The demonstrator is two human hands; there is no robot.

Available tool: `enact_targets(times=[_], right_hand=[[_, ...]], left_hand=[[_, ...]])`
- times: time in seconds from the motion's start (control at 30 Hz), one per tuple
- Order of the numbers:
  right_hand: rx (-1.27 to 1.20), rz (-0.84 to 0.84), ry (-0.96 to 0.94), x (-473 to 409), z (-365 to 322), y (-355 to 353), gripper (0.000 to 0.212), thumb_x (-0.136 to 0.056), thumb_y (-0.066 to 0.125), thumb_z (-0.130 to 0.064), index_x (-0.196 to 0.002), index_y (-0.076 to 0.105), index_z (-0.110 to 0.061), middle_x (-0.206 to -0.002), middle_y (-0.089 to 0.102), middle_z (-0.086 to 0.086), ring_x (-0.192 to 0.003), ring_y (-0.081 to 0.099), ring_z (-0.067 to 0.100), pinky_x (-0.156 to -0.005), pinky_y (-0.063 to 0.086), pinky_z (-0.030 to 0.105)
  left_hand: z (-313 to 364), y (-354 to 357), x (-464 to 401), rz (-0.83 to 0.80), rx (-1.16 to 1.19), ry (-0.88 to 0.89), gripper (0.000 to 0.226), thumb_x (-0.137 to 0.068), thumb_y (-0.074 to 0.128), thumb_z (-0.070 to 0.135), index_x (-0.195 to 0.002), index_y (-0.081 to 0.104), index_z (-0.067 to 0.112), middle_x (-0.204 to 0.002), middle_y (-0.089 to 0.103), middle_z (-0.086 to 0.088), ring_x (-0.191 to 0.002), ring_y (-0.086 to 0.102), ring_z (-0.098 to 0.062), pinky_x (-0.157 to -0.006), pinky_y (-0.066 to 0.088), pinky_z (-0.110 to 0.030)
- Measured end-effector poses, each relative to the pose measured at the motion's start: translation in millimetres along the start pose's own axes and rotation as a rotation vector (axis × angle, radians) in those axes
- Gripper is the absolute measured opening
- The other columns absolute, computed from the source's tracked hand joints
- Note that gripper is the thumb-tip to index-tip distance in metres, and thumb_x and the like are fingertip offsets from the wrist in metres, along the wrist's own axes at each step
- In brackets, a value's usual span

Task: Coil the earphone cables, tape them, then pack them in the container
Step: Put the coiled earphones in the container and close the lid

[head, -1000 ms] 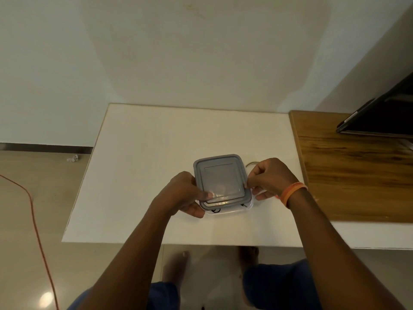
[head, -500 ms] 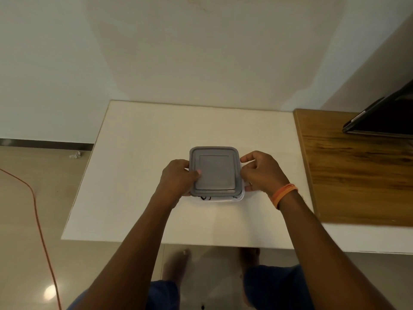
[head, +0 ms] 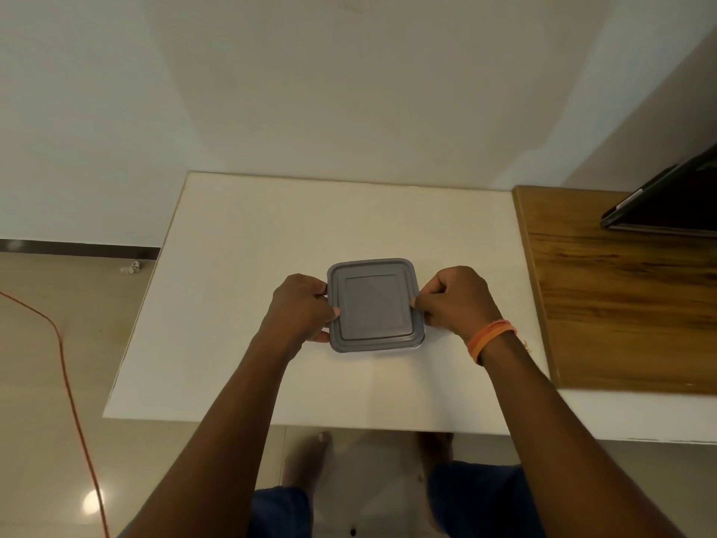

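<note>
A square container with a grey lid (head: 374, 304) sits near the middle of the white table (head: 240, 242). The lid lies flat over the container and hides what is inside. My left hand (head: 300, 308) grips the lid's left edge, thumb on top and fingers curled down the side. My right hand (head: 454, 297) grips the right edge the same way, its thumb tip on the lid's rim. No earphone cable or tape shows anywhere on the table.
A wooden surface (head: 620, 304) adjoins the table on the right, with a dark flat device (head: 667, 203) at its far end. An orange cord (head: 58, 343) runs across the floor at left. My bare feet (head: 310, 460) show below the table's front edge.
The container, held tilted off the table a second ago with its clear base showing, now lies flat further back on the table. Both hands stayed on its sides.
</note>
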State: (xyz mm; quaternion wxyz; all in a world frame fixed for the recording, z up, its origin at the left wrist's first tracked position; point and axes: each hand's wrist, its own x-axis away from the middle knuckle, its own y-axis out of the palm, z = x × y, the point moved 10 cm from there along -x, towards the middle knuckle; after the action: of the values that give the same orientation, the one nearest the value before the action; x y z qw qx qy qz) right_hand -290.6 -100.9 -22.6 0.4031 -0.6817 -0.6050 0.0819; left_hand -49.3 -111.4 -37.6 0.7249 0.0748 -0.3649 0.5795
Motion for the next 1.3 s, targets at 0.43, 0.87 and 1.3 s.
enact_targets(times=[0.43,0.87,1.3], right_hand=[[-0.073,-0.038,0.012,-1,5,4,0.016,-0.067,0.075,0.0,-0.071,0.065,-0.011,-0.071,0.069,0.009,-0.068,0.07,0.029,-0.071,0.06,0.048],[-0.261,0.052,0.05,-2,0,3,0.008,-0.08,0.063,-0.014,-0.086,0.066,-0.01,-0.082,0.069,0.012,-0.079,0.069,0.034,-0.064,0.061,0.048],[-0.186,0.022,0.015,-9,5,13,0.012,-0.081,0.076,-0.014,-0.09,0.076,-0.007,-0.087,0.073,0.009,-0.074,0.065,0.018,-0.08,0.057,0.037]], left_hand=[[-1,-1,0,0.136,-0.095,0.01,0.027,-0.074,0.082,0.007,-0.094,0.066,-0.001,-0.089,0.07,-0.014,-0.081,0.071,-0.032,-0.07,0.062,-0.049],[3,9,0,0.012,-0.334,0.017,0.06,-0.079,0.078,0.011,-0.132,0.049,0.014,-0.111,0.066,-0.011,-0.098,0.065,-0.03,-0.067,0.053,-0.032],[-9,-1,2,-0.022,-0.03,-0.037,0.02,-0.088,0.069,0.009,-0.108,0.071,0.009,-0.095,0.071,-0.013,-0.077,0.072,-0.025,-0.06,0.062,-0.036]])
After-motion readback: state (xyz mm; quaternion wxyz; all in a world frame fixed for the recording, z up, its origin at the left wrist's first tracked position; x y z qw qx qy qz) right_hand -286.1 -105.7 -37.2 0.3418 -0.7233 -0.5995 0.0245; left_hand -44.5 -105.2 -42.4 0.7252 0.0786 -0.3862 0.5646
